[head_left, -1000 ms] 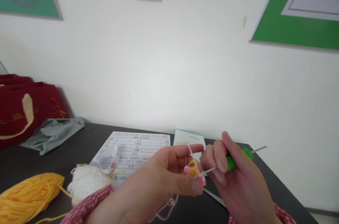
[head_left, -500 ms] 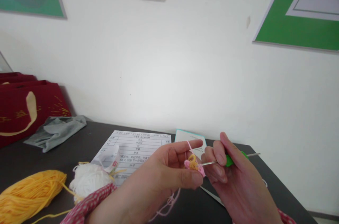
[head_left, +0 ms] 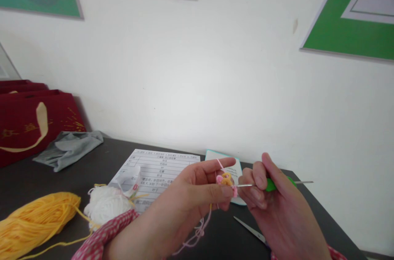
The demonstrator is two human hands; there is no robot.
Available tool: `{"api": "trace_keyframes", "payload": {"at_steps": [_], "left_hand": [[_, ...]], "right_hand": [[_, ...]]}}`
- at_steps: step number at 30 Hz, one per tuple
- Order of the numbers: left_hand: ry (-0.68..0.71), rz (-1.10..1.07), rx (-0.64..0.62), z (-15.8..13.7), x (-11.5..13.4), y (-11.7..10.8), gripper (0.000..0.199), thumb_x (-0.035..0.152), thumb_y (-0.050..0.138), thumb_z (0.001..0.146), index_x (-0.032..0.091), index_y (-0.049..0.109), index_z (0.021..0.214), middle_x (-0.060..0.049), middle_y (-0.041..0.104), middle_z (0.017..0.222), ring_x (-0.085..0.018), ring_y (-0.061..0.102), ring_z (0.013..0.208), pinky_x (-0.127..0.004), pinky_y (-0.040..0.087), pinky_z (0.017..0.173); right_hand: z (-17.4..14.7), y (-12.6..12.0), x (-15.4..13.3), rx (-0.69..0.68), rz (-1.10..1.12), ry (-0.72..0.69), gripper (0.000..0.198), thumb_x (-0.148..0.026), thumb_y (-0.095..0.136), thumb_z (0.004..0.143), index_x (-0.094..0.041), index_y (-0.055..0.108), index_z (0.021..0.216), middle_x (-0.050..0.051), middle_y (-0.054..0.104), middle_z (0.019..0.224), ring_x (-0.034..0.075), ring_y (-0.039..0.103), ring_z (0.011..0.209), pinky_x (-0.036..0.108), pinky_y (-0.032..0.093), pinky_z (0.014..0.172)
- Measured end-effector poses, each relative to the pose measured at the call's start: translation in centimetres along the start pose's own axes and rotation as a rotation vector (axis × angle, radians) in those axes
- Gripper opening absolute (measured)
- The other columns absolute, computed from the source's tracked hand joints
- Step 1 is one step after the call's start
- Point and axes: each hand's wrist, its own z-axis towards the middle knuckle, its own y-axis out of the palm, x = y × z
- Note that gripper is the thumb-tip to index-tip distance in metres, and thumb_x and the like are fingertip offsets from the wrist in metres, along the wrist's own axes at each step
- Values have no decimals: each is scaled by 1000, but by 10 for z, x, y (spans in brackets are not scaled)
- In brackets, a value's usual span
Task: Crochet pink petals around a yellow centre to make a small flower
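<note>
Between thumb and fingers, my left hand [head_left: 197, 186] pinches a small crocheted piece [head_left: 227, 179] with a yellow centre and pink edge. Pink yarn [head_left: 221, 165] runs over its raised index finger, and more pink yarn [head_left: 197, 237] hangs below in loose loops. My right hand [head_left: 277, 206] is closed around the green handle of a crochet hook [head_left: 271, 185]. The hook's metal shaft points left and meets the right side of the piece; its tip is hidden there. A second metal end sticks out to the right of the handle.
A yellow yarn skein [head_left: 40, 221] and a white yarn ball [head_left: 107, 207] lie at left. Behind the hands are a printed sheet [head_left: 166, 159] and a small notepad [head_left: 215, 155]. Scissors [head_left: 250, 227] lie below. Red bags [head_left: 40, 116] and a grey cloth [head_left: 70, 145] stand back left.
The right hand and crochet hook have shifted slightly right, and the left thumb sits higher over the piece. More of the scissors shows. The whole view has shifted a little.
</note>
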Motion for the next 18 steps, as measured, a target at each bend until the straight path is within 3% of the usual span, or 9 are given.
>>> {"api": "trace_keyframes", "payload": {"at_steps": [6,13,18], "left_hand": [[9,19,0,-2,1,1,44,8,85,64,14,76,107,2,67,70,-7,56,61,-23,40,64],[5,47,14,-2,3,3,50,12,88,61,14,75,109,3,67,69,-7,54,60,-24,36,60],[7,69,21,-1,3,4,50,11,86,62,14,75,110,4,66,68,-7,54,60,-24,37,62]], "right_hand": [[-2,2,-3,9,-59,-70,45,-48,84,72,-19,58,48,-4,46,44,10,41,43,25,41,46],[-6,-10,-5,-78,-133,-140,47,-50,63,93,-21,65,56,-1,52,52,13,46,51,27,41,52],[-10,-13,-6,-91,-202,-231,48,-49,62,94,-21,67,56,0,53,53,14,48,54,28,41,52]]}}
